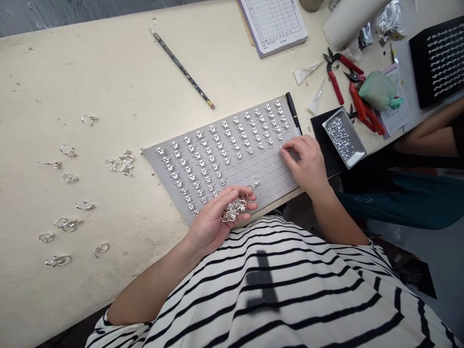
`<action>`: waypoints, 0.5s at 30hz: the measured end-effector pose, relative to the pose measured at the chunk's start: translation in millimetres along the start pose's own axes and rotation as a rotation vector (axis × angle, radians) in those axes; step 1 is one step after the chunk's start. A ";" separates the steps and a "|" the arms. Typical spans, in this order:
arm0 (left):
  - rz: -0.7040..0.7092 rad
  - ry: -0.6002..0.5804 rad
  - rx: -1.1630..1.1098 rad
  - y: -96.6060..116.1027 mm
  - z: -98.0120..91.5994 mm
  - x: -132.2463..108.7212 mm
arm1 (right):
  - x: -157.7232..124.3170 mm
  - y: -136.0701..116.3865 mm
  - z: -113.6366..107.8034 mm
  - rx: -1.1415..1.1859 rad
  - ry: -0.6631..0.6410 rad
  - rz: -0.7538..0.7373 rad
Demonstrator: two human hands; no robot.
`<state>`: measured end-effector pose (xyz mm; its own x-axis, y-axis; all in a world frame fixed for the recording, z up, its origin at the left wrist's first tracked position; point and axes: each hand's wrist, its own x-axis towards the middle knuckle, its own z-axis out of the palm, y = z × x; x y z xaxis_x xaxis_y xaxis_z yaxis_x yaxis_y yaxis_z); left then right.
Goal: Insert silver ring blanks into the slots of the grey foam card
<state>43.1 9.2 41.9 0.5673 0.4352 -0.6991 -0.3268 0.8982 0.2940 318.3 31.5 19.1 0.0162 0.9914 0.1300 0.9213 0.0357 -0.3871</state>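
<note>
The left hand [208, 224] is half closed, and a tangled bunch of silver ring-shaped charms [235, 208] is gripped loosely against its palm, so the bunch is kept low, just over the near edge of the board. The right hand [302, 162] is partly open, and its fingertips [283, 151] are laid on the right end of a grey, felt-like slotted board [268, 166]. Many small, shiny star-shaped silver pieces [213, 150] are set on this board in neat rows, apparently so that each piece is kept apart in its own slot. One single silver ring [255, 181] is standing near the left hand. Some loose silver rings [89, 119] are scattered on a worn, cream-painted table [108, 72]. Further away, a shallow rectangular metal tray [357, 159] filled with tiny silver bits and red-handled steel snips [335, 82] are placed beyond the right hand, where they can be reached from the seat.
</note>
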 end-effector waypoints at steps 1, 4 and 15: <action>-0.001 0.000 -0.001 0.1 0.0 0.0 | 3.9 3.4 -3.0 -0.017 0.012 0.004; -0.004 -0.008 0.003 0.6 -0.4 -0.4 | 17.8 13.8 -13.7 -0.072 0.002 0.021; -0.010 -0.003 0.001 -0.8 -1.7 0.4 | 41.9 14.4 -13.0 -0.122 -0.108 0.020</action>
<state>42.4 8.5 40.3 0.5729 0.4263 -0.7001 -0.3199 0.9026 0.2879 337.3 71.9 30.9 -0.0013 0.9998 0.0220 0.9616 0.0073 -0.2744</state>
